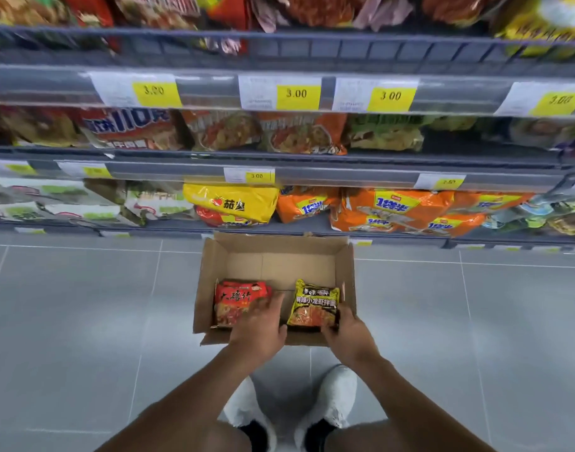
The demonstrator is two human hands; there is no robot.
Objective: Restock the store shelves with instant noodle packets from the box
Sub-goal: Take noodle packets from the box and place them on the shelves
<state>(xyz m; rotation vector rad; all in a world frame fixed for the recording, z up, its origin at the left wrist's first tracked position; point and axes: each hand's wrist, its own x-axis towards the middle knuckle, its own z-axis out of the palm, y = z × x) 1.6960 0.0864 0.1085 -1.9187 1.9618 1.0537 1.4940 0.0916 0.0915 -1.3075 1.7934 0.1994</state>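
An open cardboard box (273, 252) stands on the floor below the shelves. Inside lie a red noodle packet (234, 296) at the left and a yellow-and-black noodle packet (313, 303) at the right. My left hand (260, 327) rests over the red packet's right edge, fingers spread on it. My right hand (348, 334) grips the lower right corner of the yellow-and-black packet, which is tilted up slightly. The far half of the box shows bare cardboard.
Grey shelves (279, 161) rise in front, packed with noodle packets and yellow price tags. The lowest shelf holds yellow packs (230, 203) and orange packs (393, 210) just behind the box. Grey tiled floor surrounds the box. My white shoes (331, 396) stand just behind it.
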